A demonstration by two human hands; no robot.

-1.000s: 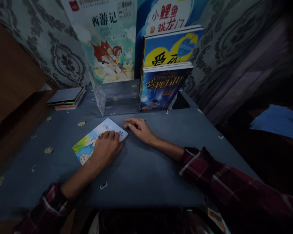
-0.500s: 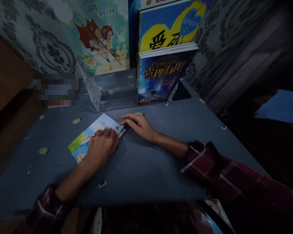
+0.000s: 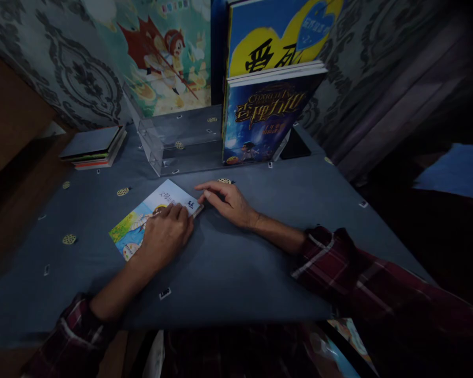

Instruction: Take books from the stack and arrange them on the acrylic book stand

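Observation:
A small picture book (image 3: 136, 226) with a pale blue, yellow and green cover lies flat and slanted on the cloth. My left hand (image 3: 167, 231) rests on its lower right part, fingers bent and pressed on the cover, hiding part of the drawing; the thumb is mostly hidden. Just off the book's right corner is my right hand (image 3: 228, 202), its index finger stretched out and its other fingers slightly curled, with nothing in them. Those fingertips are very near the corner; I cannot tell whether they touch it.
Behind the hands stands a clear book rack (image 3: 150, 147). A dark blue book (image 3: 264, 121), a blue and yellow book (image 3: 276, 39) and a green poster-like cover (image 3: 169, 58) stand upright there. A stack of books (image 3: 94, 147) lies at the back left, and a dark flat object (image 3: 295, 146) behind the rack's right end.
The view has shifted slightly. The right fingertips sit a little differently at the book's corner; the left hand stays on the cover and the book lies as before.

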